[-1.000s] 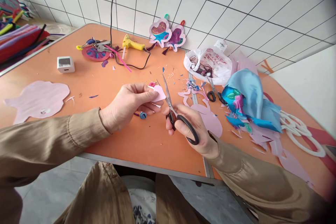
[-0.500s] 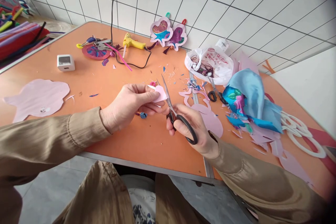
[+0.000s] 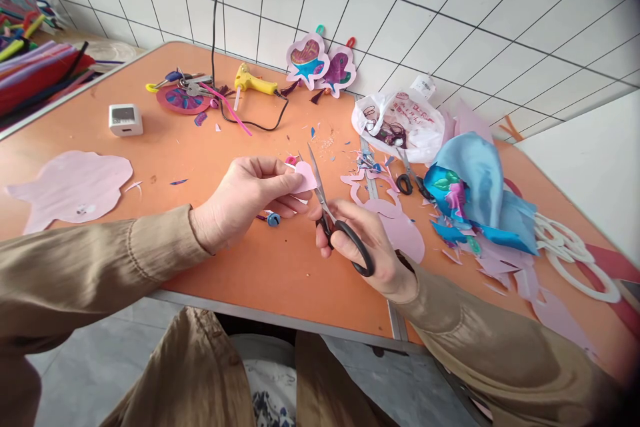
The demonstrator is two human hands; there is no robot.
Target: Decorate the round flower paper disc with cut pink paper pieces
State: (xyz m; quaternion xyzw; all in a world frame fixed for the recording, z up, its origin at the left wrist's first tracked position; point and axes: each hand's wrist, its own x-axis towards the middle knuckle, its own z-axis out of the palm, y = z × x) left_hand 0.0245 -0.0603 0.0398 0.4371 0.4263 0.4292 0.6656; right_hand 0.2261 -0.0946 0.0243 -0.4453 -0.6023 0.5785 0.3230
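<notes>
A small pink fabric piece (image 3: 307, 177) with a rounded edge is pinched between the thumb and fingers of my left hand (image 3: 250, 197). My right hand (image 3: 367, 243) is closed round the black handles of a pair of scissors (image 3: 356, 248). The blades stand parted, pointing away from me, right beside the pink piece's right edge. Whether they touch it I cannot tell. Just below my left fingers a blue bell (image 3: 273, 219) lies on the orange table (image 3: 240, 273). Behind the left fingertips a bright pink loop (image 3: 291, 160) partly shows.
A yellow glue gun (image 3: 256, 82) and a white cube (image 3: 125, 120) lie at the back left. Two cloud-shaped ornaments (image 3: 308, 61) lean on the tiled wall. To the right are a white plastic bag (image 3: 405, 123), second scissors (image 3: 406, 180), blue fabric (image 3: 480, 173) and pink scraps (image 3: 400, 230).
Both hands have shifted very slightly, the scissors a touch to the left. The pink piece stays in my left fingers and the blades stay parted.
</notes>
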